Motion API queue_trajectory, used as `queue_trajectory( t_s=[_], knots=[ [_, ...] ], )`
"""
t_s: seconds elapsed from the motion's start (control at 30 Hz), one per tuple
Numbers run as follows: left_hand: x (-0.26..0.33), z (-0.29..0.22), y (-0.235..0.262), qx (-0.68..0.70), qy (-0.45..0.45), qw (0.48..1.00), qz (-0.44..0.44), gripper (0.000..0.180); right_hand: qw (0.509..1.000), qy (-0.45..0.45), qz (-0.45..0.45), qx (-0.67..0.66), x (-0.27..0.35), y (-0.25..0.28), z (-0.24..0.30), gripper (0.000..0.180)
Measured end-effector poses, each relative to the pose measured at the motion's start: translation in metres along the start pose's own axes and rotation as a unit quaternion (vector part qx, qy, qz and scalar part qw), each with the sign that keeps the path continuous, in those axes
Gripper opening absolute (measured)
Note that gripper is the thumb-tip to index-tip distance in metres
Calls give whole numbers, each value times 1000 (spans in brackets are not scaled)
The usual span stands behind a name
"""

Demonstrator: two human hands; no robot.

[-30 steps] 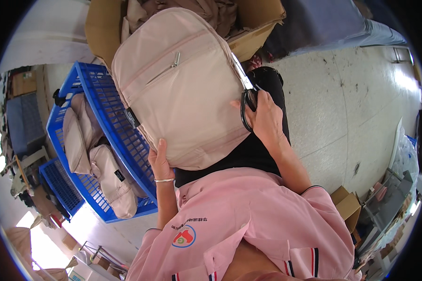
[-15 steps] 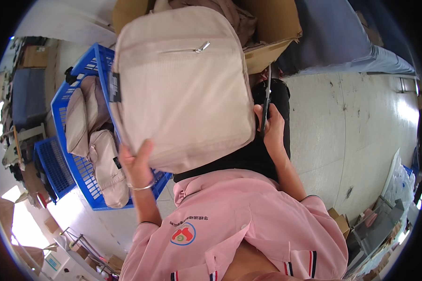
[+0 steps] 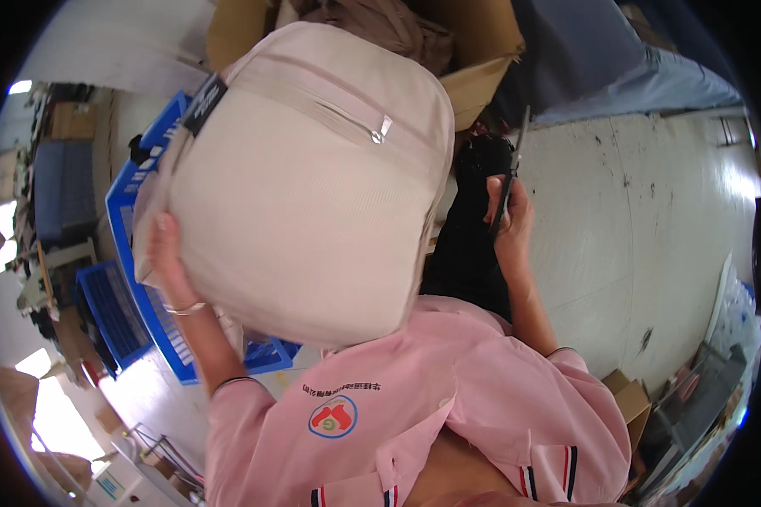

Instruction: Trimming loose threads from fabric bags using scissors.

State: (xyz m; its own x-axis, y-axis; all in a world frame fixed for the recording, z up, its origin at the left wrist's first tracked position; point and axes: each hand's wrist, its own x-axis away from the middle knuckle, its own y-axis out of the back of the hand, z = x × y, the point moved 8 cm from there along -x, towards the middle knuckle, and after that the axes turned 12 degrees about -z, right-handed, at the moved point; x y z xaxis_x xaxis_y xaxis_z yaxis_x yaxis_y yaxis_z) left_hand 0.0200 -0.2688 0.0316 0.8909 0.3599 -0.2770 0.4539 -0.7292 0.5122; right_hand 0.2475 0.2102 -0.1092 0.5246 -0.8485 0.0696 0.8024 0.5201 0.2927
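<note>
A pale beige backpack (image 3: 300, 194) is held up in front of me, tilted, its front toward me. A zipper with a silver pull (image 3: 381, 129) crosses its upper front, and a dark label (image 3: 205, 105) sits on its upper left side. My left hand (image 3: 171, 262) is closed on the bag's lower left edge, some fingers hidden by it. To the right of the bag, apart from it, my right hand (image 3: 513, 221) is closed around the dark handle of a pair of scissors (image 3: 516, 165), whose blade points away from me.
Beyond the bag, an open cardboard box (image 3: 482, 80) holds beige bags (image 3: 397, 34). Under the bag at left stands a blue plastic basket (image 3: 123, 220), largely covered. A blue-covered surface (image 3: 643, 80) lies at far right, with pale floor (image 3: 604, 245) below it.
My left hand has moved left and tilted the backpack, its top now leaning right. The bag's lower edge came nearer my chest. My right hand moved slightly right with the scissors.
</note>
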Motion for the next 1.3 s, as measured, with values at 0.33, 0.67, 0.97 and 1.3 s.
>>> queue_trajectory(
  t_s=[0.33,0.67,0.97,1.3],
  knots=[
    [171,91,-75,261,297,917,48,25,990,-12,54,129,32,5,-8,40],
    [183,73,-66,269,294,917,22,22,952,7,105,286,43,8,26,58],
    [192,77,-69,279,302,910,55,23,950,110,71,284,42,4,28,54],
    [222,67,-62,236,321,910,117,52,986,46,4,158,33,13,11,47]
  ],
)
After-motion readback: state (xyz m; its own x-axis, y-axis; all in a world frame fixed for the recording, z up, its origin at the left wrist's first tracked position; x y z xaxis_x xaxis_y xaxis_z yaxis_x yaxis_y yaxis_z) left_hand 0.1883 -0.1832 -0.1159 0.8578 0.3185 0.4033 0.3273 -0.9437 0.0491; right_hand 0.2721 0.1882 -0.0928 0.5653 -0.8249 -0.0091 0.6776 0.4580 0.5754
